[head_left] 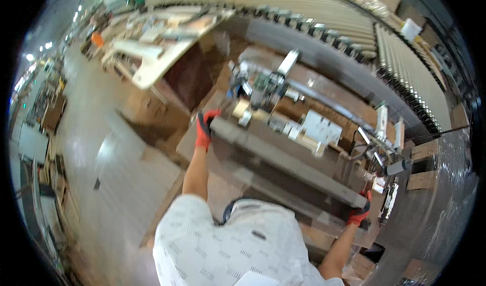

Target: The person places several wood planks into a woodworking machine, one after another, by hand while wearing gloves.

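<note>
Left grip [205, 128] and right grip [359, 214] clamp opposite ends of one grey board [288, 160].

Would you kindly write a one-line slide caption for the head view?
Red-gloved, the left hand and right hand hold opposite ends of a long grey piece beside machinery.

The long board [286, 158] is between the left hand [205, 126] and the right hand [359, 215]. Behind it is the machine [263, 86], and (further away) the roller conveyor [324, 13]. The worktable [147, 76] stands left of the machine.
</note>
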Motion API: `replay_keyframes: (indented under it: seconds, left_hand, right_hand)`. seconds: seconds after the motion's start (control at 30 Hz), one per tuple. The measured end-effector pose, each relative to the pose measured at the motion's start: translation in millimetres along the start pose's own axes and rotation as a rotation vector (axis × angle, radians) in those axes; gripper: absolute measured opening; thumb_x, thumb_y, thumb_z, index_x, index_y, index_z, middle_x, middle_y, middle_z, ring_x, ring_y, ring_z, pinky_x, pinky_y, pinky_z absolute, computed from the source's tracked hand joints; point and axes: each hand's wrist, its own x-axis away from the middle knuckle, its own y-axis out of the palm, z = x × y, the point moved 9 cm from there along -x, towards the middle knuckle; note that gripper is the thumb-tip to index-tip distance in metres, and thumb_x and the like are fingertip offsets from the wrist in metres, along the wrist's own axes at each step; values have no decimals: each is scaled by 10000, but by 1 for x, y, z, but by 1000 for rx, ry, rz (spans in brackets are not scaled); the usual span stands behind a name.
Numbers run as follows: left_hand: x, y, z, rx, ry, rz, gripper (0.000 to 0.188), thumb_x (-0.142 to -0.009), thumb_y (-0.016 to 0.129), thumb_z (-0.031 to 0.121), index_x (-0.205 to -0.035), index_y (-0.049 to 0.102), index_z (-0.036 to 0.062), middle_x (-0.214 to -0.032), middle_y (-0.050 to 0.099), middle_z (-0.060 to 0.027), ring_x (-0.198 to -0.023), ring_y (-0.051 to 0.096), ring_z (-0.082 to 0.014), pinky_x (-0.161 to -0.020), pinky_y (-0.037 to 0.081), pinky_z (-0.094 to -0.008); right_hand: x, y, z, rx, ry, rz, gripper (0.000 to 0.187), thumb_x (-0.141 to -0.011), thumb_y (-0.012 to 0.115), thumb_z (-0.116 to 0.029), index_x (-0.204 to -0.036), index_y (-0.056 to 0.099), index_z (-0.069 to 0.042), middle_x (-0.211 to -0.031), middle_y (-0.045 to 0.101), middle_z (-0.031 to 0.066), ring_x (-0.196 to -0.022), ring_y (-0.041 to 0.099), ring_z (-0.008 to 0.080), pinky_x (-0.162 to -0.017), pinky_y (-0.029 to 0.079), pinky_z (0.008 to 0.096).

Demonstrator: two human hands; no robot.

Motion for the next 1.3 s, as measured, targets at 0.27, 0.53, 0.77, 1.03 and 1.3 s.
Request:
replay_keyframes:
  seconds: [0.27,0.53,0.77,1.03,1.3]
  left_hand:
    - [-7,-83,-47,154,61,420,652,-1087,442,592,-987,690,-3,-867,730,-162,-833,695,-272,-801,563,-407]
    - [-10,-68,-52,298,2,319,722,-1075,397,649,-978,696,0,-923,759,-211,-834,714,-355,-826,576,-481]
    - [-5,-77,-63,234,48,488,635,-1108,399,584,-979,661,21,-891,722,-155,-801,676,-299,-787,573,-455]
    - [-12,-74,-63,328,-26,425,624,-1111,382,578,-990,671,38,-934,733,-152,-852,686,-300,-844,567,-452]
    - [43,-78,33,-77,302,600,455,-1120,428,387,-1213,676,18,-1118,673,-70,-1076,614,-240,-1003,479,-401]
  right_hand:
    - [-23,8,41,30,-156,-42,476,-1062,461,-487,-987,689,-76,-931,699,80,-861,666,260,-837,538,421]
    - [-9,21,22,-83,-104,-119,513,-1083,420,-468,-1025,695,-39,-975,736,152,-931,702,339,-895,563,480]
    - [-22,-19,66,-229,42,133,523,-1064,469,-570,-1032,711,-107,-970,737,80,-885,691,261,-855,562,459]
    - [-43,-41,84,-237,68,172,391,-1058,525,-462,-1033,699,-113,-968,715,36,-911,668,213,-884,528,406]
    - [69,30,-71,330,-616,387,148,-1052,592,-182,-1095,608,-42,-1092,610,38,-1010,566,194,-999,450,336]
